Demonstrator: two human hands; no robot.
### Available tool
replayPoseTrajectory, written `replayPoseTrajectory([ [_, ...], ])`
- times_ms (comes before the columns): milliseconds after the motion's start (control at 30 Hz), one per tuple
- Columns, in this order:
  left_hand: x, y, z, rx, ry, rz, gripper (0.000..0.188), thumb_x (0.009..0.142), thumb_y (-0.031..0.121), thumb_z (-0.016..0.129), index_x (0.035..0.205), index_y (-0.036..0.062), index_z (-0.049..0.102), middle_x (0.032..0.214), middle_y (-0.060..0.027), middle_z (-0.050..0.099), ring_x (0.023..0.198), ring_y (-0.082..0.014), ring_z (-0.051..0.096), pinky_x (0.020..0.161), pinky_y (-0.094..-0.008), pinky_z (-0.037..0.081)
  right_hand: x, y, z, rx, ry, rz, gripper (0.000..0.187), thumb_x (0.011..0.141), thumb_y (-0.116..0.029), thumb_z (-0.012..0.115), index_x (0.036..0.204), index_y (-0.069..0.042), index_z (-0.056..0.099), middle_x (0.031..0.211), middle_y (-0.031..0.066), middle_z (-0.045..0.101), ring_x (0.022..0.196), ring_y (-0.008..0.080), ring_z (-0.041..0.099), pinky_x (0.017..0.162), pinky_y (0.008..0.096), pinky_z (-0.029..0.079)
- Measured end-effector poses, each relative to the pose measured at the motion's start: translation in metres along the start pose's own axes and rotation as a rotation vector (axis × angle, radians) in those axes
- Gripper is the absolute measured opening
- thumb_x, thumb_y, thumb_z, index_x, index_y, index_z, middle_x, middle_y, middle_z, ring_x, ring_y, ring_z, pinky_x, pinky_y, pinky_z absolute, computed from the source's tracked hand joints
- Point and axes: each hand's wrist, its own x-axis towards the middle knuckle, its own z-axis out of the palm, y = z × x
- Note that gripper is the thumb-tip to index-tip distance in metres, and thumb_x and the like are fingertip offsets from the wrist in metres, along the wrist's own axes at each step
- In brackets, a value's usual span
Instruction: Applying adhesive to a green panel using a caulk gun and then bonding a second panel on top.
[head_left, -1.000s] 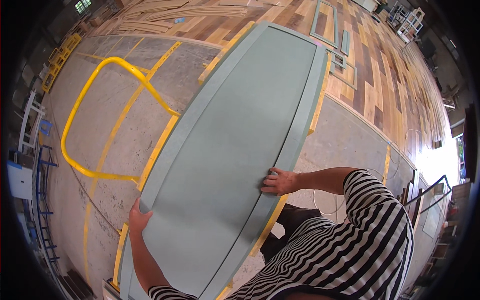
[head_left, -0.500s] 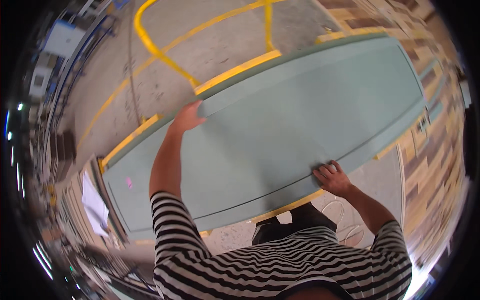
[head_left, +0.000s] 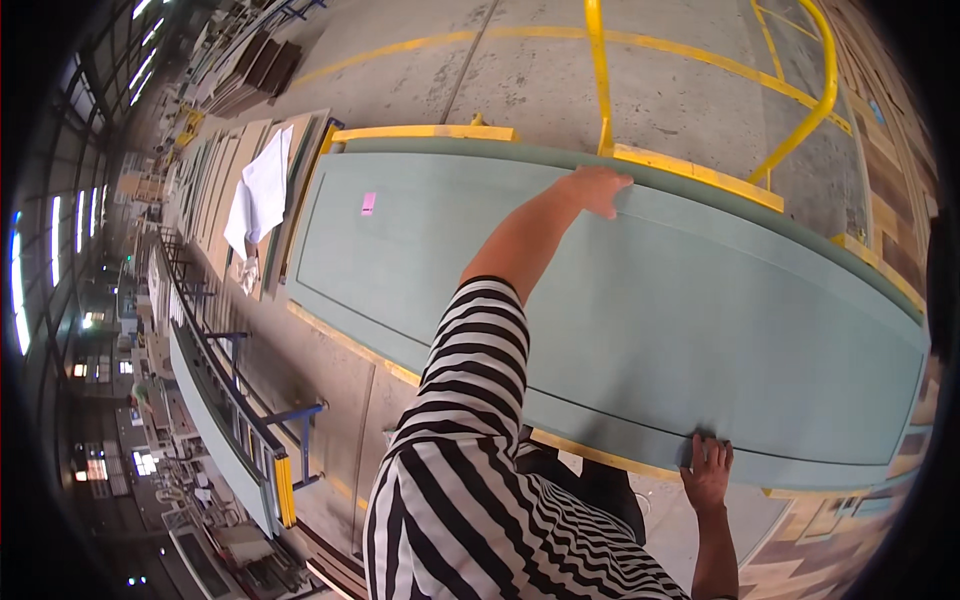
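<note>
A long grey-green door panel with a dark groove along its border lies flat before me. My left hand reaches across to its far edge, thumb apart from the fingers, resting on the surface. At the near edge, right of my body, my right hand lies with its fingers spread over the border and groove. Neither hand shows anything between its fingers. Toward the left end, a small pink label sticks to the panel. Beneath the far side, another green layer shows.
Yellow rails flank the panel's far side, with a yellow tubular frame beyond. Left of it, white paper lies on stacked boards. A blue-legged rack holds panels at lower left. Wood-patterned flooring is at right.
My view has swung left, so the panel and both hands appear farther right and more of the workshop shows at left. Both hands stay at about the same places on the panel.
</note>
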Motion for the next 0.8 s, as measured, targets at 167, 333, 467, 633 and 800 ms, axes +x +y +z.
replayPoseTrajectory([
  [167, 0.006, 0.008, 0.007, 0.041, -0.014, -0.051, 0.068, 0.073, 0.023, 0.075, 0.134, 0.0140, 0.047, 0.129, -0.0121, 0.053, 0.125, -0.0336, 0.048, 0.099, -0.0561, 0.039, 0.000, 0.003, 0.000, 0.004, -0.014, 0.005, 0.077, 0.065, -0.022, 0.080, 0.132, -0.006, 0.046, 0.123, 0.0138, 0.044, 0.120, 0.0328, 0.042, 0.109, 0.0564, 0.027],
  [333, -0.001, 0.017, 0.007, 0.077, -0.013, -0.075, 0.073, 0.075, 0.024, 0.076, 0.139, 0.0158, 0.042, 0.133, -0.0119, 0.049, 0.128, -0.0332, 0.044, 0.103, -0.0591, 0.034, -0.004, 0.006, 0.002, 0.000, -0.003, -0.018, 0.076, 0.066, -0.023, 0.079, 0.133, -0.006, 0.045, 0.123, 0.0134, 0.044, 0.121, 0.0323, 0.042, 0.110, 0.0556, 0.027],
  [467, -0.022, 0.020, 0.008, 0.169, 0.028, -0.106, 0.078, 0.082, 0.029, 0.070, 0.147, 0.0141, 0.030, 0.135, -0.0177, 0.047, 0.132, -0.0325, 0.039, 0.106, -0.0602, 0.027, -0.004, 0.001, 0.001, -0.001, -0.019, -0.029, 0.077, 0.067, -0.024, 0.078, 0.134, -0.007, 0.043, 0.124, 0.0134, 0.043, 0.122, 0.0321, 0.040, 0.110, 0.0546, 0.026],
  [633, -0.074, 0.098, 0.050, 0.087, 0.509, -0.098, 0.068, 0.086, 0.033, 0.063, 0.144, 0.0121, 0.033, 0.136, -0.0219, 0.042, 0.128, -0.0361, 0.039, 0.105, -0.0591, 0.026, -0.007, -0.006, -0.004, 0.027, -0.016, -0.013, 0.082, 0.066, -0.021, 0.079, 0.137, -0.008, 0.041, 0.125, 0.0146, 0.043, 0.118, 0.0360, 0.042, 0.107, 0.0543, 0.029],
  [800, -0.224, 0.186, 0.140, -0.138, 0.605, -0.030, 0.062, 0.082, 0.029, 0.068, 0.135, 0.0097, 0.044, 0.131, -0.0188, 0.047, 0.123, -0.0353, 0.043, 0.103, -0.0563, 0.030, 0.000, -0.014, -0.002, 0.000, 0.017, -0.041, 0.085, 0.065, -0.027, 0.081, 0.138, -0.010, 0.040, 0.126, 0.0145, 0.042, 0.120, 0.0351, 0.040, 0.108, 0.0543, 0.026],
])
